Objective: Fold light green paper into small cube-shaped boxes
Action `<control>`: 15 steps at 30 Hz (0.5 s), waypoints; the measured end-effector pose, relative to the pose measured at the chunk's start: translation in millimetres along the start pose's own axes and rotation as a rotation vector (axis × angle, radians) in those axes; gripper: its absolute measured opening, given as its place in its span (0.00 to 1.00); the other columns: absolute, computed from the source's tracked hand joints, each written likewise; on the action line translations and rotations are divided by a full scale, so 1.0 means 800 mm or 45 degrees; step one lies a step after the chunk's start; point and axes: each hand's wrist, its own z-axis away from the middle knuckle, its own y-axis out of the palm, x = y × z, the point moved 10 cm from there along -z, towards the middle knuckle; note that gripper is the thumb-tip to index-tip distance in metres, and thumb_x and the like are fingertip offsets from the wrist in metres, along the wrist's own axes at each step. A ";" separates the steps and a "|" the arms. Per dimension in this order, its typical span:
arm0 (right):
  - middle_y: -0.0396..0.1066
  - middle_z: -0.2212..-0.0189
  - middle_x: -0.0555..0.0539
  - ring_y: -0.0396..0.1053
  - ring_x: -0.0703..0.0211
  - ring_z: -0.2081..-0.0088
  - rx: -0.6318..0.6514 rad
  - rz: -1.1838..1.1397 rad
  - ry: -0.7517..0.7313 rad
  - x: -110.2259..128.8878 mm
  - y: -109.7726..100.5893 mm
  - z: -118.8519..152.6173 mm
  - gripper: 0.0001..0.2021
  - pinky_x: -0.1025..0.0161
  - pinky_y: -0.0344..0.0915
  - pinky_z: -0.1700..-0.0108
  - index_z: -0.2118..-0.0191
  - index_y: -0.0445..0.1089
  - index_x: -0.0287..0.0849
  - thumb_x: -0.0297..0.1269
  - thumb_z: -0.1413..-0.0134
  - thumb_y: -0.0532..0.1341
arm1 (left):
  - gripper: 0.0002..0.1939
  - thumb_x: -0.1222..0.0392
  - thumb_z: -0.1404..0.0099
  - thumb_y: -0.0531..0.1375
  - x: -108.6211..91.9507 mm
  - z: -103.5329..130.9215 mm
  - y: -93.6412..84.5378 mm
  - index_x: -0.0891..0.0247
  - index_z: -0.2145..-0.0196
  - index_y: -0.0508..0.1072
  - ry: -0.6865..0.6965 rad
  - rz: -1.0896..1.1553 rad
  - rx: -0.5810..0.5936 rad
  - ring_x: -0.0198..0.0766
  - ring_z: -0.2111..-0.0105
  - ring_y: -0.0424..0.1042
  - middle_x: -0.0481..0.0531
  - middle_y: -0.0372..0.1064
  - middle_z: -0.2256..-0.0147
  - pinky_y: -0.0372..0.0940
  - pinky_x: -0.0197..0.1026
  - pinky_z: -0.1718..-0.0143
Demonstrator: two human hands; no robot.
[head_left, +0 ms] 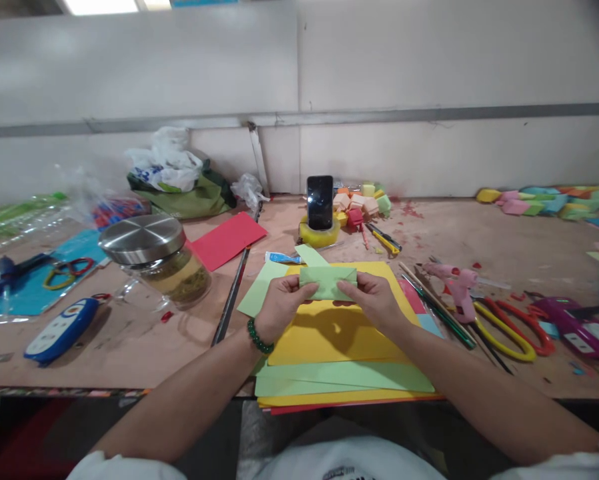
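Between my two hands is a folded piece of light green paper (324,281), held level above a stack of coloured sheets. My left hand (282,303), with a green bead bracelet at the wrist, pinches its left end with the thumb on top. The right end is pinched the same way by my right hand (377,300). Below lies a yellow sheet (319,340), with light green sheets (339,379) under it along the near edge. Another light green sheet (259,290) and a narrow green strip (312,255) lie just behind and left of the hands.
A phone (320,203) stands in a yellow tape roll (319,233), near small folded paper blocks (354,217). To the right lie a pink glue gun (462,293), scissors (504,330) and a cutter (383,240). A lidded glass jar (179,277) and red paper (229,240) are left.
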 end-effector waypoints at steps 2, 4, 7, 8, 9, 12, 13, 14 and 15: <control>0.75 0.73 0.48 0.72 0.60 0.72 0.003 0.006 0.008 -0.003 0.000 -0.001 0.22 0.57 0.76 0.67 0.69 0.75 0.39 0.53 0.66 0.71 | 0.23 0.46 0.60 0.72 -0.001 0.000 -0.001 0.68 0.74 0.78 0.011 -0.002 -0.010 0.34 0.74 0.70 0.50 0.74 0.76 0.67 0.36 0.70; 0.75 0.74 0.48 0.72 0.60 0.73 -0.021 0.014 -0.010 -0.003 -0.003 -0.001 0.21 0.58 0.76 0.68 0.70 0.75 0.38 0.52 0.65 0.71 | 0.22 0.47 0.61 0.72 -0.002 0.000 0.000 0.68 0.74 0.78 0.008 0.024 -0.011 0.33 0.75 0.69 0.49 0.73 0.76 0.66 0.36 0.71; 0.74 0.76 0.49 0.72 0.61 0.75 -0.046 0.019 -0.042 -0.002 -0.006 0.000 0.20 0.59 0.76 0.69 0.71 0.75 0.39 0.51 0.65 0.72 | 0.21 0.49 0.61 0.73 -0.006 0.002 0.003 0.67 0.73 0.78 0.015 0.080 0.004 0.31 0.76 0.68 0.49 0.73 0.76 0.65 0.34 0.71; 0.74 0.76 0.49 0.72 0.61 0.75 -0.045 0.014 -0.051 -0.002 -0.006 0.000 0.19 0.59 0.76 0.68 0.71 0.74 0.39 0.50 0.65 0.72 | 0.20 0.50 0.61 0.73 -0.008 0.002 0.004 0.67 0.73 0.78 0.018 0.091 0.009 0.31 0.76 0.68 0.49 0.74 0.76 0.64 0.34 0.72; 0.74 0.76 0.49 0.72 0.61 0.75 -0.042 0.006 -0.060 -0.001 -0.005 0.001 0.19 0.59 0.77 0.68 0.71 0.74 0.39 0.50 0.65 0.72 | 0.20 0.50 0.60 0.72 -0.009 0.003 0.004 0.67 0.73 0.78 0.019 0.096 0.012 0.31 0.76 0.68 0.49 0.74 0.75 0.64 0.34 0.72; 0.75 0.74 0.49 0.73 0.60 0.73 -0.035 -0.027 -0.080 0.002 -0.004 0.002 0.18 0.59 0.77 0.66 0.71 0.74 0.40 0.49 0.65 0.72 | 0.19 0.52 0.59 0.72 -0.010 0.004 0.005 0.67 0.72 0.78 0.017 0.088 0.018 0.32 0.75 0.68 0.50 0.74 0.74 0.64 0.35 0.71; 0.75 0.74 0.49 0.73 0.60 0.72 -0.032 -0.032 -0.083 0.003 -0.003 0.002 0.18 0.58 0.77 0.65 0.70 0.74 0.40 0.49 0.65 0.72 | 0.19 0.52 0.59 0.72 -0.010 0.004 0.005 0.67 0.71 0.78 0.023 0.080 0.021 0.32 0.74 0.68 0.50 0.74 0.74 0.64 0.35 0.71; 0.75 0.73 0.49 0.73 0.60 0.72 -0.023 -0.029 -0.081 0.003 -0.002 0.003 0.18 0.58 0.77 0.65 0.70 0.74 0.40 0.48 0.65 0.72 | 0.19 0.52 0.58 0.72 -0.011 0.004 0.005 0.67 0.71 0.78 0.035 0.069 0.024 0.33 0.74 0.69 0.50 0.74 0.74 0.64 0.35 0.70; 0.75 0.73 0.49 0.73 0.60 0.72 -0.010 -0.018 -0.076 0.004 -0.001 0.003 0.19 0.58 0.77 0.66 0.69 0.74 0.40 0.49 0.65 0.72 | 0.19 0.52 0.58 0.72 -0.012 0.004 0.004 0.68 0.71 0.78 0.052 0.058 0.026 0.33 0.74 0.69 0.50 0.74 0.74 0.64 0.35 0.70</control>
